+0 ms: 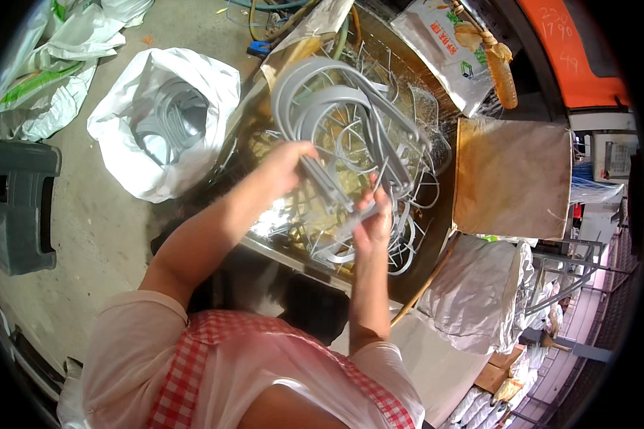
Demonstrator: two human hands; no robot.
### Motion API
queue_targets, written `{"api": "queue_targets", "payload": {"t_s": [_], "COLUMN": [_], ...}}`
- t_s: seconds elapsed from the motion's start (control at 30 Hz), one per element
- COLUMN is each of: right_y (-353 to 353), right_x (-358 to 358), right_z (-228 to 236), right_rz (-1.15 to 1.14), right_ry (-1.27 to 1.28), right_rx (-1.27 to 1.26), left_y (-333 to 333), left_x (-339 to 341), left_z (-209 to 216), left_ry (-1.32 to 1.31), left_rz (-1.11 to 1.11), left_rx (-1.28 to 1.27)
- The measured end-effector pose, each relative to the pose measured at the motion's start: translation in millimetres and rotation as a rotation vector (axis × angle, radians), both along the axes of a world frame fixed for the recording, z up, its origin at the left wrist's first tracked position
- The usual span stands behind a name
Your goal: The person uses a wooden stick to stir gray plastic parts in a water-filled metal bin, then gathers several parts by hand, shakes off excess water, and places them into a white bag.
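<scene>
A bundle of curved grey plastic pieces (322,93), bent like hooks, hangs above the water-filled bin. My left hand (290,166) is closed around the near straight ends of the bundle. Lower and to the right, my right hand (374,220) pinches a thin grey plastic strip (366,213), slightly smeared by motion, close beside the bundle's other ends. Below both hands the bin (293,266) contains many loose thin grey plastic runners and rings (404,247), partly in the water.
To the left stands an open white sack (114,121) with similar grey pieces inside. A dark grey plastic stool (18,204) is farther left. A brown-stained board (511,179) borders the bin's right side, with a silvery sack (472,293) nearer me. Hoses cross the far edge.
</scene>
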State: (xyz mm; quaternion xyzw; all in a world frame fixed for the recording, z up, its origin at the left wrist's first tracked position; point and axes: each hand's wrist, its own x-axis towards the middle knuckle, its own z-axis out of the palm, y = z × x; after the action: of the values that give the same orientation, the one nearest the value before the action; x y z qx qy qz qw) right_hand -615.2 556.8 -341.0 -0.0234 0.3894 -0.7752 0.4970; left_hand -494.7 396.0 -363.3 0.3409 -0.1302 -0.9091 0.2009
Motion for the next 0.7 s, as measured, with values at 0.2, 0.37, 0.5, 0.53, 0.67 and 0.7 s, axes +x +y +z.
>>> {"api": "queue_targets", "payload": {"t_s": [0.2,0.37,0.5,0.53,0.67,0.7], "right_y": [50,80,18,7,12,4], "right_x": [-37,-66,-35,-35,-67,-66], "right_z": [-30,-72,-34,-23,-43,-45], "right_rz": [0.807,1.084,0.237,0.160,0.088,0.129], "right_ry": [0.505,1.958,1.093,1.246,0.472,0.466], "right_rx": [0.624,1.093,0.354,0.312,0.238,0.223], "left_y": [-28,-24,-6,0,32,25], "left_x": [12,3,24,19,13,16], "left_z": [13,23,32,34,60,54], "left_ry": [-0.089,-0.468,-0.829,-0.806,-0.113,-0.152], "left_rz": [0.077,0.220,0.168,-0.126,-0.236,-0.208], "left_rx": [-0.371,-0.996,-1.539,-1.481,-1.384,-1.385]}}
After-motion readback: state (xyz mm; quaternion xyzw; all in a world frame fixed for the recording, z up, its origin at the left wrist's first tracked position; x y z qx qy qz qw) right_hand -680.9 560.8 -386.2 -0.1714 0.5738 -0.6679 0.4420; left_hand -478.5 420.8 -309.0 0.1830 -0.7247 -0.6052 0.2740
